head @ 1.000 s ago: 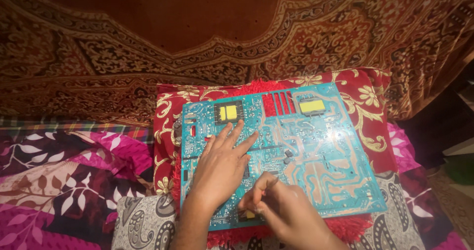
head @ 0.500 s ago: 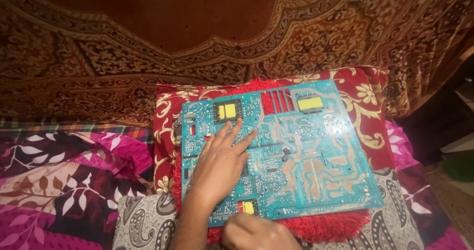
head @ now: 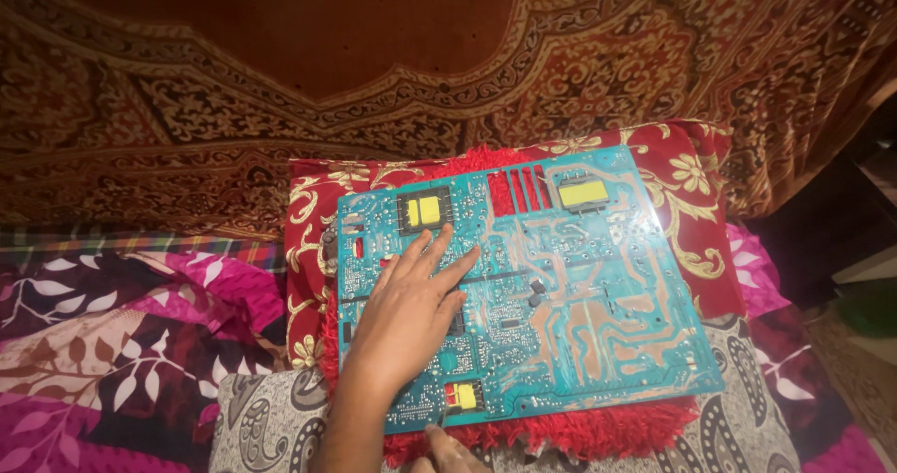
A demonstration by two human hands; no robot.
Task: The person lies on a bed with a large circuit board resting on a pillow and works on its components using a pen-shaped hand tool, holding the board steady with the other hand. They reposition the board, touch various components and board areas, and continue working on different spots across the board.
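Under the left hand: teal circuit board, lying flat on a red fringed cushion.
Left hand: fingers spread, palm pressing the board.
Right hand: at the board's near edge, mostly cropped; grip cannot be told.
Handling: likely stiff, light, fragile; best held by its edges.

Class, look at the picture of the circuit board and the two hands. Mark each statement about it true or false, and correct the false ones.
1. The left hand lies flat, palm down, on the circuit board. True.
2. The circuit board is mostly black. False: it is teal blue with pale copper-coloured tracks.
3. The board rests on a red shaggy cushion. True.
4. The right hand covers the middle of the board. False: only its tip shows at the picture's bottom edge, by the board's near edge.
5. The board carries yellow blocks. True.
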